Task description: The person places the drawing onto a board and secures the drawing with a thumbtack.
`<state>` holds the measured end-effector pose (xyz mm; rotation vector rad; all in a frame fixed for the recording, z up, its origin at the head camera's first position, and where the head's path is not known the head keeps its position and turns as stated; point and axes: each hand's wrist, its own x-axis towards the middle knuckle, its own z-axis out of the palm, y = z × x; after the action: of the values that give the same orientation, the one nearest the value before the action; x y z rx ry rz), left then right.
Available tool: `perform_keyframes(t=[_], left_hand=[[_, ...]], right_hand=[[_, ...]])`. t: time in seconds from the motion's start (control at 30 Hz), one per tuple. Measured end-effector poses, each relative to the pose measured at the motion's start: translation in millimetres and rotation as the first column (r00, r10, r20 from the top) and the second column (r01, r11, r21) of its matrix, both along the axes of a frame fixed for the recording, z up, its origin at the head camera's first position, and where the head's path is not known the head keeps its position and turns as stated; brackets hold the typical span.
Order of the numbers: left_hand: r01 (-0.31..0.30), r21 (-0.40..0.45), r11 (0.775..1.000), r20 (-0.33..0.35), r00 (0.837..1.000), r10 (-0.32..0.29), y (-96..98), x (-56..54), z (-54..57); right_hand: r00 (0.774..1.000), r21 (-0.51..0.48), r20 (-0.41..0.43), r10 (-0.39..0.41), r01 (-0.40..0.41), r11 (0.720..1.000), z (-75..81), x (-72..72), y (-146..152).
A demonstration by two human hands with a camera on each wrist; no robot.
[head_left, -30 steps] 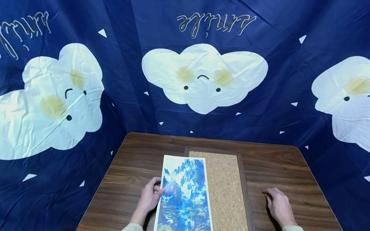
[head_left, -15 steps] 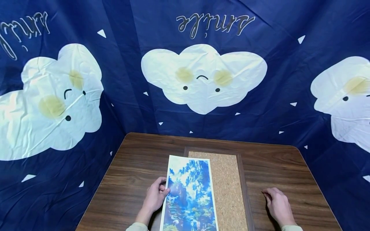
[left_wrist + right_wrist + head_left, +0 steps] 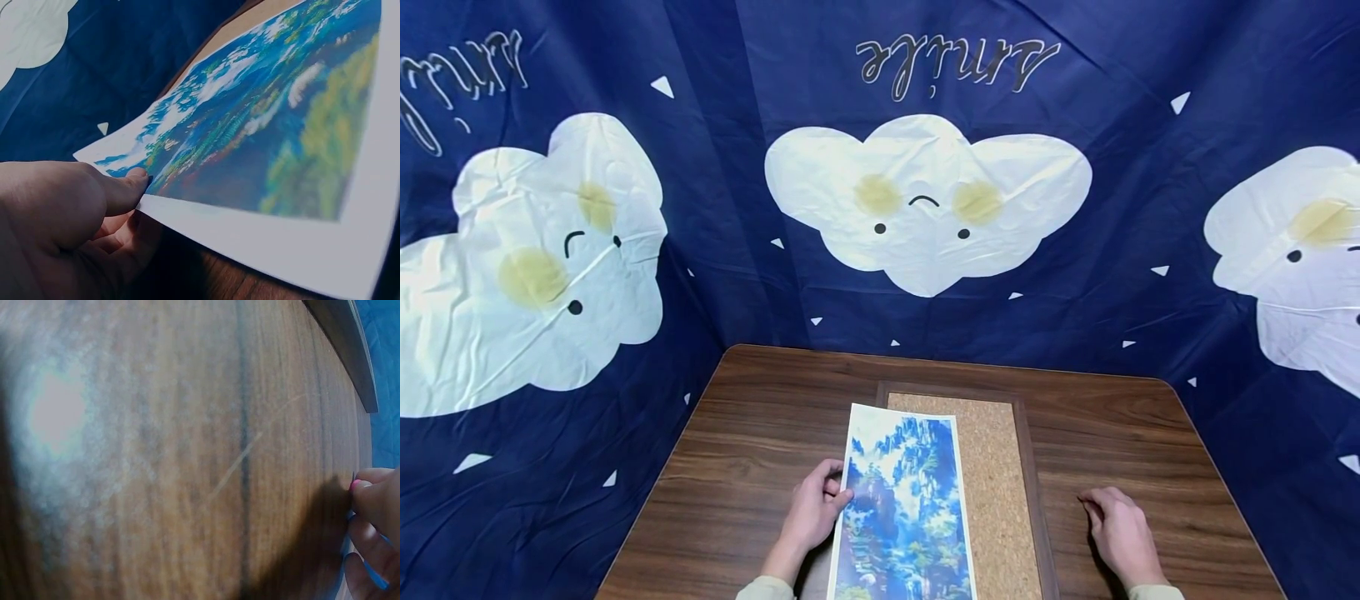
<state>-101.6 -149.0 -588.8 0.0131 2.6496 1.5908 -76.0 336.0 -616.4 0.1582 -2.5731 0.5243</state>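
Observation:
A printed picture (image 3: 902,508) of blue mountains and trees with a white border lies over the left part of a cork board (image 3: 1000,475) in the head view. My left hand (image 3: 808,512) pinches its left edge, thumb on top and fingers beneath; the left wrist view shows the sheet (image 3: 237,137) tilted and slightly bowed. To the right of the board, my right hand (image 3: 1122,529) is low over the table. In the right wrist view its thumb and finger pinch a small pink push pin (image 3: 355,484), mostly hidden by the fingers.
The cork board has a brown wooden frame (image 3: 1033,492) and lies on a dark wood table (image 3: 1120,417). Blue fabric (image 3: 715,208) printed with white clouds hangs around the table's back and sides.
My left hand has slid the picture to the right, further across the cork board. My right hand has stayed in place.

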Motion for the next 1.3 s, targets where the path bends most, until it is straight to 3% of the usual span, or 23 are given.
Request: perform_keyframes(t=[0.67, 1.03, 1.17, 1.3], left_hand=[[0.029, 0.014, 0.999, -0.040, 0.999, -0.029, 23.1, -4.5, 0.1], [-0.001, -0.104, 0.995, -0.110, 0.994, -0.010, 32.5, -6.9, 2.8], [-0.017, -0.169, 0.985, -0.155, 0.988, -0.009, 35.1, -7.9, 5.1], [-0.026, -0.231, 0.973, -0.152, 0.988, -0.010, 38.6, -9.9, 7.8]], right_hand=[[0.999, 0.003, -0.035, -0.005, 0.005, 1.000, 1.4, -0.8, -1], [0.999, 0.000, -0.036, -0.015, 0.015, 1.000, 2.2, -0.4, -2], [1.000, 0.000, -0.025, -0.014, 0.014, 1.000, 1.6, -0.7, -2], [1.000, -0.003, -0.008, -0.014, 0.014, 1.000, 1.1, -0.7, -2]])
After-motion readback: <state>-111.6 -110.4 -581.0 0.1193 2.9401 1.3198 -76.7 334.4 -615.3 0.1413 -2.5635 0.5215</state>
